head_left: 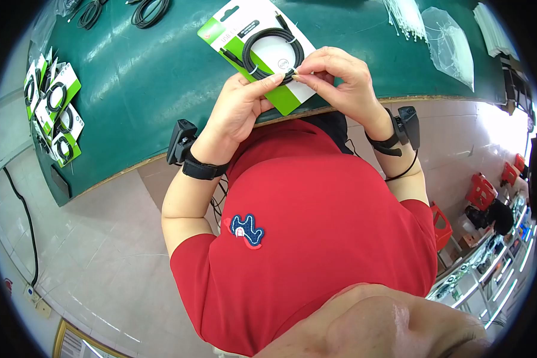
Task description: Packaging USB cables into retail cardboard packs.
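Observation:
A white and green backing card (228,25) lies tilted over the near edge of the green table, with a coiled black braided cable (245,51) on its front. Small white ties (254,70) hold the coil at several spots. My left hand (240,102) grips the card's lower left side, its thumb pressed on the bottom of the coil and its other fingers behind the card. At the coil's lower right, my right hand (342,82) pinches thumb and forefinger together beside a white tie. What lies between those fingertips is too small to tell.
A pile of carded cables (56,107) lies at the table's left end. Coiled black cables (151,12) sit at the far edge. Far right are loose white ties (407,18), a clear bag of ties (449,48) and another white bundle (494,33). The green table (131,89) has a wooden front edge.

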`<control>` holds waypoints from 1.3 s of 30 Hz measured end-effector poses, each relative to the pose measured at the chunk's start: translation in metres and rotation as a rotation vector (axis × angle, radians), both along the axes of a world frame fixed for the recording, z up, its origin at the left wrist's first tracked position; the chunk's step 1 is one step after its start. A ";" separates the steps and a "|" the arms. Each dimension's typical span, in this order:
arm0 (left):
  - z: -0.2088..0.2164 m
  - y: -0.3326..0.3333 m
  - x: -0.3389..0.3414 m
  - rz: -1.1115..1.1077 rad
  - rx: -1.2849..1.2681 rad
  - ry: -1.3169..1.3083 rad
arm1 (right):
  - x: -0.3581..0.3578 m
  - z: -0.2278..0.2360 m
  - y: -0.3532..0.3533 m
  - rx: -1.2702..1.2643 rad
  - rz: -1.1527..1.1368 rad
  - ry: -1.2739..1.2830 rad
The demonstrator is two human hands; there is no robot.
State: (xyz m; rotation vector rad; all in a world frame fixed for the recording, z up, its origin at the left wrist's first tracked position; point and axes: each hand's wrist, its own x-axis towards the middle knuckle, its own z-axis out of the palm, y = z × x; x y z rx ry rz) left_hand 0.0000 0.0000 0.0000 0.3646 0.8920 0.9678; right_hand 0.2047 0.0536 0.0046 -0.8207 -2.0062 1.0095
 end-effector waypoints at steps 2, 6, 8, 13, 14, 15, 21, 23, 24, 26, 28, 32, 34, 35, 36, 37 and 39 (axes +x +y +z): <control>0.000 0.001 0.000 -0.005 -0.005 0.007 | -0.001 0.000 0.000 0.016 0.009 0.019; 0.001 0.001 0.001 -0.003 -0.015 0.006 | -0.001 0.000 0.001 0.097 0.049 0.030; 0.001 0.000 0.001 -0.001 -0.019 0.004 | 0.000 0.000 0.001 0.133 0.066 0.032; 0.000 0.001 0.000 0.019 -0.014 0.003 | 0.001 0.002 0.002 0.181 0.075 -0.010; 0.001 0.001 0.000 0.028 -0.011 0.009 | 0.001 0.002 0.002 0.203 0.081 -0.014; 0.001 0.001 0.001 0.037 -0.008 0.014 | 0.001 0.002 0.002 0.224 0.087 -0.018; 0.002 0.001 0.000 0.023 -0.009 0.026 | 0.000 0.001 0.001 0.328 0.076 -0.073; 0.004 0.000 0.001 0.019 -0.002 0.038 | -0.001 0.001 0.001 0.396 0.047 -0.117; 0.003 -0.001 0.001 0.018 -0.001 0.038 | 0.000 0.002 0.000 0.397 0.046 -0.117; 0.001 -0.002 0.001 0.014 -0.018 0.030 | 0.001 0.007 -0.002 0.337 0.057 -0.171; 0.001 -0.003 0.001 0.010 -0.025 0.027 | 0.004 0.011 -0.001 0.309 0.060 -0.196; 0.005 -0.004 0.003 -0.006 -0.004 0.078 | 0.010 0.021 0.007 -0.017 0.124 -0.085; 0.007 -0.005 0.007 0.010 0.041 0.117 | 0.004 0.019 0.006 0.140 0.097 -0.139; 0.008 -0.005 0.010 0.019 0.065 0.136 | 0.002 0.018 0.006 0.219 0.084 -0.168; 0.007 -0.006 0.011 0.017 0.066 0.135 | 0.000 0.016 0.007 0.219 0.082 -0.168; 0.006 -0.006 0.012 0.031 0.086 0.162 | -0.001 0.015 0.007 0.280 0.056 -0.186; 0.003 -0.007 0.014 0.058 0.124 0.215 | -0.003 0.011 0.007 0.398 0.004 -0.222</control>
